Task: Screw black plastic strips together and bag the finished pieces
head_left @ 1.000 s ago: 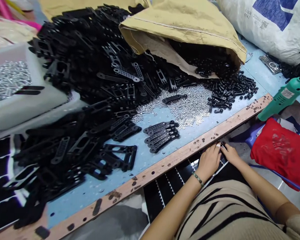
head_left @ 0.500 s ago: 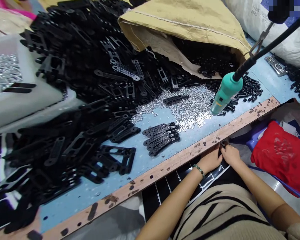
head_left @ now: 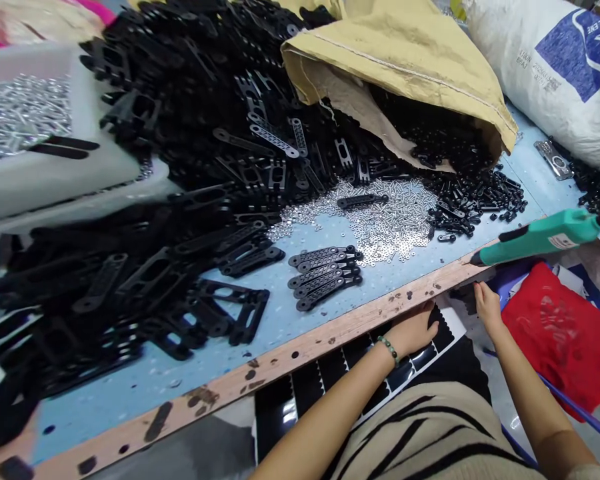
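Note:
My left hand [head_left: 416, 329] lies just below the table's wooden edge [head_left: 330, 337], fingers resting on a black sheet with scalloped strips [head_left: 330, 380] on my lap. My right hand [head_left: 486, 303] is a little to the right, under the table edge, fingers curled toward something dark I cannot make out. A green power screwdriver [head_left: 540, 237] hangs level just above my right hand, its tip at the table edge. A neat stack of black perforated arms [head_left: 325, 275] lies on the blue tabletop near the edge, beside a spread of small silver screws [head_left: 385, 220].
A large heap of black plastic parts [head_left: 180, 167] covers the table's left and back. A tan paper sack [head_left: 405, 60] spills small black pieces [head_left: 475, 200]. A white tray of silver screws [head_left: 25, 120] sits far left. A white sack [head_left: 560, 67] and red cloth [head_left: 565, 327] lie right.
The green screwdriver swung from hanging over the screws to lying level at the right table edge. My hands separated; the right one moved right under the edge.

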{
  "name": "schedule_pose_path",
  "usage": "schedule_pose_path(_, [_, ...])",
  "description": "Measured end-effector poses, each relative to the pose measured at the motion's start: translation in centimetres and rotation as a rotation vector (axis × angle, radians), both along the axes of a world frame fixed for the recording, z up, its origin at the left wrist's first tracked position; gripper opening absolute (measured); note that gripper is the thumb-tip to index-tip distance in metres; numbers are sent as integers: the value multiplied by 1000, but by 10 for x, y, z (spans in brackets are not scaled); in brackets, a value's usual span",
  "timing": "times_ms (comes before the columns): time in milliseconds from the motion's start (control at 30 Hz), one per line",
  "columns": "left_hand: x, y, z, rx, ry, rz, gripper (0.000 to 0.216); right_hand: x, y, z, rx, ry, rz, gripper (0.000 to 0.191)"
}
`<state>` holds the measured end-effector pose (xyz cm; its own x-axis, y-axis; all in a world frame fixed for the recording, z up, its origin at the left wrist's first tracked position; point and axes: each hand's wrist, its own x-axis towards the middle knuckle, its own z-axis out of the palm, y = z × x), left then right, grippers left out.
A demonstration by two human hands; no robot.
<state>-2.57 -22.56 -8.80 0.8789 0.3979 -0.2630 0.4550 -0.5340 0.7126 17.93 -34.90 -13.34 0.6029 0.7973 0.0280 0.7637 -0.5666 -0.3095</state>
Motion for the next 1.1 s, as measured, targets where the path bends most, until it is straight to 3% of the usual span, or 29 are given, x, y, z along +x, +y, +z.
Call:
schedule_pose_path(67, [1,-6,5,-60,-24,27,42,1,-10,11,81,-34,44,52])
schedule_pose_path(133, [3,-16,12,-267,-40,82,42,-6,-17,22,150,-54,125,48])
schedule_pose_path(267, [7,-32,29,-1090,-88,122,87,-43,-18,44,236,-57,329,34])
schedule_pose_path(367, [3,-33,45,-1573,-264,223,93,-72,-10,64,360,-82,533,21])
schedule_pose_path(467, [-9,-28,61,-1678,-394,312,87,-87,1,88,454,-104,661,30])
schedule_pose_path(567, [-25,-21,73,-1648,-499,345,84,-92,13,107,466,-80,764,59])
schedule_pose_path(633, [-36,-12,78,-1538,-582,378,82,-94,21,118,487,-42,847,66])
schedule_pose_path(733, [-54,7,90,-1258,-662,309,77,-95,39,141,592,74,904,52])
schedule_pose_path(833, [-75,30,109,-955,-627,97,81,-97,66,172,627,240,771,39])
schedule_pose_path(900, [-87,41,121,-816,-581,15,83,-101,87,192,527,355,738,31])
schedule_pose_path(1000, [-100,51,130,-683,-552,-14,81,-114,116,214,311,500,884,22])
schedule_pose_path(1100, [-108,52,130,-621,-541,-5,71,-132,134,222,169,569,1016,11])
